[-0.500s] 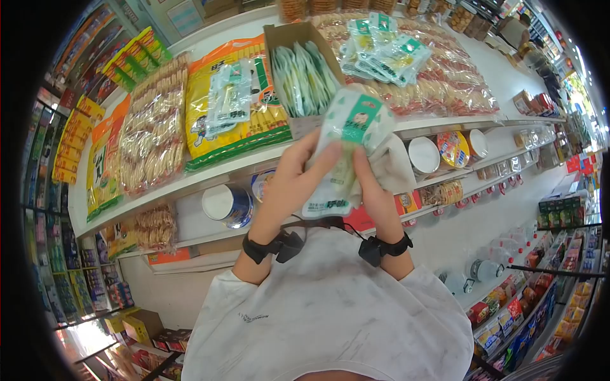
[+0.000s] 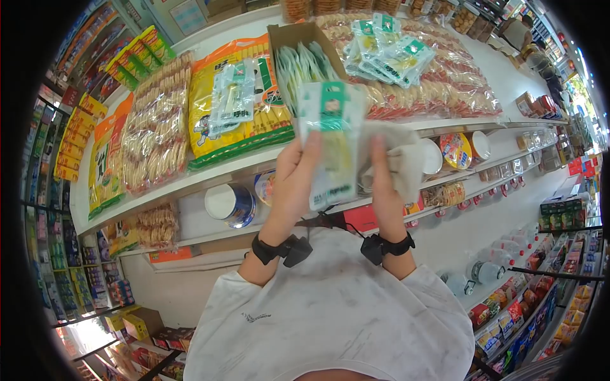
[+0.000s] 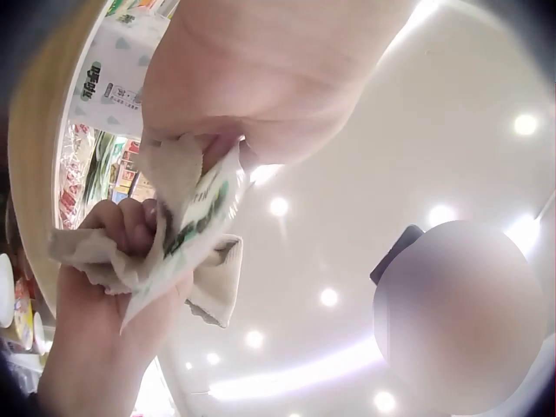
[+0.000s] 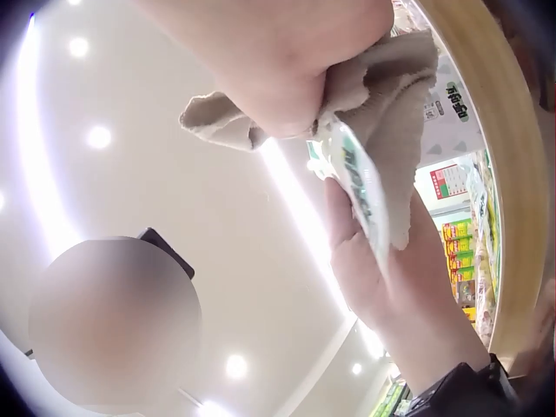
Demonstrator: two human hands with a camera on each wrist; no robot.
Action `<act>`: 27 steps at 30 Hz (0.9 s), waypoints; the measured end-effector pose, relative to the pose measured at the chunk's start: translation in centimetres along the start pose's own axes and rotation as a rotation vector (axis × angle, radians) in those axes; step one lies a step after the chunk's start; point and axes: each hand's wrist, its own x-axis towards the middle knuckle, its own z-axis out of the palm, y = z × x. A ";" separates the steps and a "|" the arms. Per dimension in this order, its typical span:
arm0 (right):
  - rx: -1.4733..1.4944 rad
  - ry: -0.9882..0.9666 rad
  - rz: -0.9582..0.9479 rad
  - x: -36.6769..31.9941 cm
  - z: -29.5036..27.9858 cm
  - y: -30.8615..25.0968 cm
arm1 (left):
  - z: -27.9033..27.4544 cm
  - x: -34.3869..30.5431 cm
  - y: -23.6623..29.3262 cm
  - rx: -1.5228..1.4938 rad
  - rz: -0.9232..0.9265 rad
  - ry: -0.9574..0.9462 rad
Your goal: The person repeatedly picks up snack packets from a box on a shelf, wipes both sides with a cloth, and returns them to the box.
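Observation:
Upright before my chest in the head view is a white and green snack packet [image 2: 335,166] with a clear middle. My left hand [image 2: 291,185] grips it by the left edge, thumb over the front. My right hand [image 2: 387,200] holds a crumpled beige cloth [image 2: 408,154] just right of the packet, its thumb raised over the cloth. In the left wrist view the cloth [image 3: 91,254] is wrapped about the right hand's fingers, and the packet [image 3: 201,213] is seen nearly edge-on. Cloth [image 4: 395,113] and packet [image 4: 360,187] overlap in the right wrist view.
Behind the hands, a cardboard box [image 2: 306,33] of similar packets stands on the white shelf [image 2: 229,160]. More packets [image 2: 406,57] lie on bagged snacks to its right, others [image 2: 234,95] on a yellow bag to its left. Tubs [image 2: 229,204] sit on the lower shelf.
The packet has moved left and turned more upright. My right thumb has come off its front and now lies over the cloth.

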 end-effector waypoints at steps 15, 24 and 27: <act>0.311 -0.039 0.204 -0.5 1.4 -2.0 | -0.4 0.9 0.5 0.116 0.093 0.222; 0.203 -0.215 -0.092 0.1 1.8 -1.7 | -1.1 0.8 0.3 0.235 0.080 0.166; 0.187 -0.341 0.127 0.4 0.7 -0.8 | -0.8 0.8 0.7 0.204 0.002 0.112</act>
